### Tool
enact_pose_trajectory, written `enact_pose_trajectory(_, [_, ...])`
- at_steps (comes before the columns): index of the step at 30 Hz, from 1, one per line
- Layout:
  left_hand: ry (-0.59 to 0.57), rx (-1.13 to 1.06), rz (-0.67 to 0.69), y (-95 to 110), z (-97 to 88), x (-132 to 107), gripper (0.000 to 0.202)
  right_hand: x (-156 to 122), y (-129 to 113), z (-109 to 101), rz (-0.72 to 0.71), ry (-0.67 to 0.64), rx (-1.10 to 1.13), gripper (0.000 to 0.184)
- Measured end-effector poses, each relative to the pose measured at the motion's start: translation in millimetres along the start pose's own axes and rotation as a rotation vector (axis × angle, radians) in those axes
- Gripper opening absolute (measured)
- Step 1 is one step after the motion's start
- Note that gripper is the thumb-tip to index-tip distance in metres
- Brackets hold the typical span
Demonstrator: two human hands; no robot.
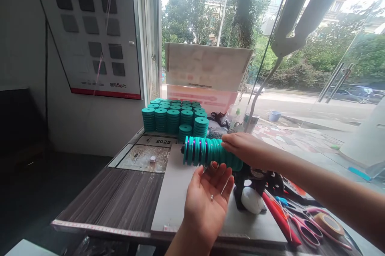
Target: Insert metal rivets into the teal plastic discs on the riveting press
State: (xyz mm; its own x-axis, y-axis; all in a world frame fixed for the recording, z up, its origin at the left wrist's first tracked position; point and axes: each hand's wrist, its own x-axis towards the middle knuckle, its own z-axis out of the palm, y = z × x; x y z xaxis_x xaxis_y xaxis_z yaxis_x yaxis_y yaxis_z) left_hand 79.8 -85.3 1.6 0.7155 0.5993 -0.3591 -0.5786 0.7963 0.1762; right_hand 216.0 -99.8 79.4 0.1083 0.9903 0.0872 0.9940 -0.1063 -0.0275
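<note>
A row of teal discs (207,151) is threaded side by side on a horizontal rod above the table. My right hand (245,149) reaches in from the right, its fingers closed over the right part of that row. My left hand (207,200) lies palm up just beneath the row, fingers spread, and a tiny white bead (212,197) rests on the palm. Behind, several stacks of the same teal discs (174,117) stand at the table's far end.
A white board (174,196) covers the table's middle. Pink-handled scissors (303,224), a red tool (278,218), a tape roll (331,224) and a white lump (252,200) lie at the right. Cardboard boxes (207,67) stand against the window. A small white piece (152,159) sits on the tabletop (120,196).
</note>
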Motion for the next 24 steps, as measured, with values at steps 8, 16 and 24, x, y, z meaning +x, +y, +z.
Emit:
enact_pose_trajectory(8, [-0.012, -0.007, -0.005, -1, -0.3, -3, 0.025, -41, -22, 14, -0.327, 0.316, 0.160, 0.021])
enact_pose_trajectory(16, [-0.117, -0.059, -0.145, -2, -1.3, -10, 0.035, -63, -40, 61, -0.611, 0.396, 0.137, 0.019])
enact_pose_trajectory(24, [-0.030, -0.011, -0.045, -8, 2.3, -4, 0.024, -47, 2, 12, -0.113, 0.214, 0.429, 0.023])
